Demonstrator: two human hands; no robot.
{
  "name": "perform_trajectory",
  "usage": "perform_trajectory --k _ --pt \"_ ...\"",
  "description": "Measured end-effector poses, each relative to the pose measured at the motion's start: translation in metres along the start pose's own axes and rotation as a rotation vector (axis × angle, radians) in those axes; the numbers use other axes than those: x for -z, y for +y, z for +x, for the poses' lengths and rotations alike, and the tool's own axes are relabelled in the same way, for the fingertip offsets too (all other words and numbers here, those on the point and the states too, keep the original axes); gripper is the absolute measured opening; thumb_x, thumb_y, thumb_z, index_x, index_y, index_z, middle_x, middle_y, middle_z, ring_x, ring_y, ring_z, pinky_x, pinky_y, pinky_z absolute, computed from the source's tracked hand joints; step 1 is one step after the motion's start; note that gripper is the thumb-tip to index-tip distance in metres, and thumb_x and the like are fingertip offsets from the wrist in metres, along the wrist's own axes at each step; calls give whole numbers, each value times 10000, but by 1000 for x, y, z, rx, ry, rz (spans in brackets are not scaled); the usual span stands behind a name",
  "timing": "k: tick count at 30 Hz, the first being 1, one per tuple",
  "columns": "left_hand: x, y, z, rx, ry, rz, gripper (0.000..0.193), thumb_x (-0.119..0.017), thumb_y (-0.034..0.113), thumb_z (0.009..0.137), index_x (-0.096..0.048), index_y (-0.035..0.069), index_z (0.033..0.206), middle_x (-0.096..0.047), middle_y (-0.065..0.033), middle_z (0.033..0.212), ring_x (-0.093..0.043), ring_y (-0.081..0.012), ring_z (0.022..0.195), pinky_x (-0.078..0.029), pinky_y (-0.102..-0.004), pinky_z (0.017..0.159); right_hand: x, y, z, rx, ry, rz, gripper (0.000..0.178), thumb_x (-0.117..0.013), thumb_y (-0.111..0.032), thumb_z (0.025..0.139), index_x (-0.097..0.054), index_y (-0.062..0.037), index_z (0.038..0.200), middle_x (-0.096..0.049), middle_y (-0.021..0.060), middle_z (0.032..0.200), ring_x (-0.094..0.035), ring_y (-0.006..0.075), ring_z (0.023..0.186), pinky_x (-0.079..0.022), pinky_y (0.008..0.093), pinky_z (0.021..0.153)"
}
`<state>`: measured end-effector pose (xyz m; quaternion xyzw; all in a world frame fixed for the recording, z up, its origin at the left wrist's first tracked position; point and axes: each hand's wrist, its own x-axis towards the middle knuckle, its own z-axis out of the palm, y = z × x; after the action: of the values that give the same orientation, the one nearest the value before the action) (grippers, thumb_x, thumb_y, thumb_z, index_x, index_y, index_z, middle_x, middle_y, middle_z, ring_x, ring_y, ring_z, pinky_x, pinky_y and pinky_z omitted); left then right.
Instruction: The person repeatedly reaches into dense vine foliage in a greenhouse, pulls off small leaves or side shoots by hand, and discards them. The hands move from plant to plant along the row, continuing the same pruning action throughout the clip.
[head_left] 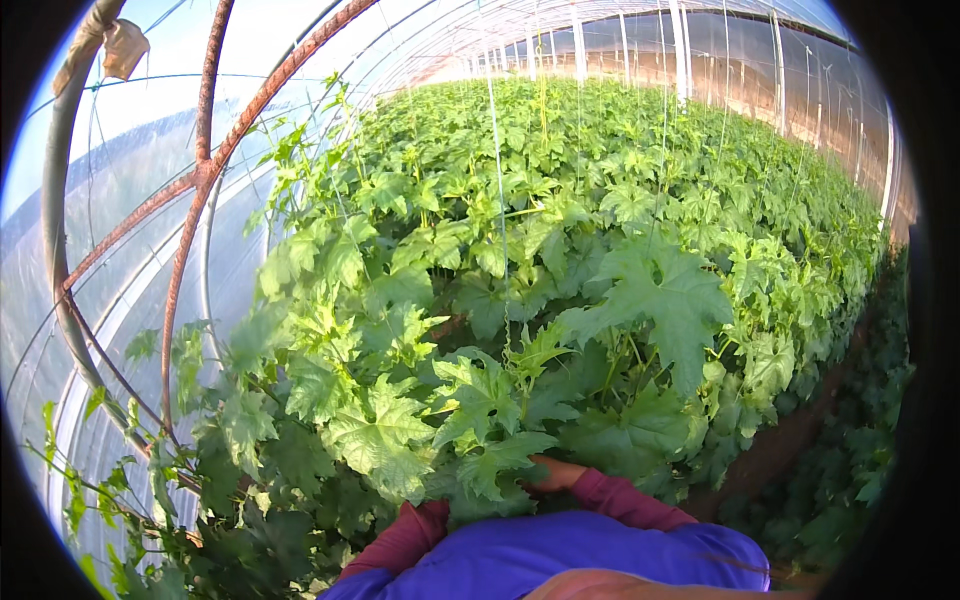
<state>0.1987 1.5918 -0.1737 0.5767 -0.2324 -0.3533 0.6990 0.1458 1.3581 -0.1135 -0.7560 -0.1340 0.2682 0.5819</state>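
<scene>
Both my arms reach down into dense leafy vines [480, 400] in front of my body. My right hand [556, 474] shows only at its back and wrist, below a maroon sleeve [630, 500]. Its fingers disappear under a broad green leaf [500, 460], so what they touch is hidden. On the left, the other maroon sleeve [408, 535] ends among the foliage, and leaves cover my left hand completely. A curling tendril climbs a thin white string [500, 190] just ahead of my hands. One large lobed leaf [665, 305] stands above the rest at right.
Rusty metal pipes [205, 170] cross at the left, beside a clear plastic greenhouse wall [235, 270]. Several white posts [681, 55] and hanging strings rise over the rows. A dark soil path [780, 445] runs along the right side of the plants.
</scene>
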Motion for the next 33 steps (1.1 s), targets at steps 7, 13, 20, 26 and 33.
perform_trajectory --k 7,13,20,26,33 --pt "-11 -2 -4 -3 47 29 239 -574 165 890 -566 64 1106 -601 -55 1029 -570 -158 931 -437 -284 839 6 26 12 455 120 -584 191 -619 -183 824 -604 -70 977 -645 113 867 -605 246 722 -487 372 665" --pt "-17 4 2 -85 154 153 244 -558 156 899 -561 65 1126 -603 -57 1042 -567 -160 946 -431 -282 857 -3 -13 -19 302 325 -406 259 -615 -165 823 -579 -72 1062 -655 110 922 -612 216 797 -485 347 724" --pt "-73 -26 -7 -206 409 394 252 -540 145 910 -556 66 1149 -604 -59 1057 -564 -163 962 -423 -280 878 -21 45 -15 306 489 -112 192 -605 -97 830 -608 -28 1009 -604 105 901 -590 221 821 -455 322 726" --pt "-96 -5 -1 -237 488 235 192 -449 102 961 -559 -3 1079 -619 -70 1051 -565 -129 963 -425 -243 899 -30 29 -49 256 461 20 160 -562 -118 906 -623 -28 1023 -604 -1 909 -536 66 779 -442 219 692" --pt "-115 15 -9 -265 382 258 149 -472 94 948 -560 9 1033 -623 -56 1018 -544 -124 973 -410 -256 895 -25 6 -80 154 414 75 191 -558 -198 917 -633 -50 1011 -601 -16 827 -534 62 739 -436 219 635"
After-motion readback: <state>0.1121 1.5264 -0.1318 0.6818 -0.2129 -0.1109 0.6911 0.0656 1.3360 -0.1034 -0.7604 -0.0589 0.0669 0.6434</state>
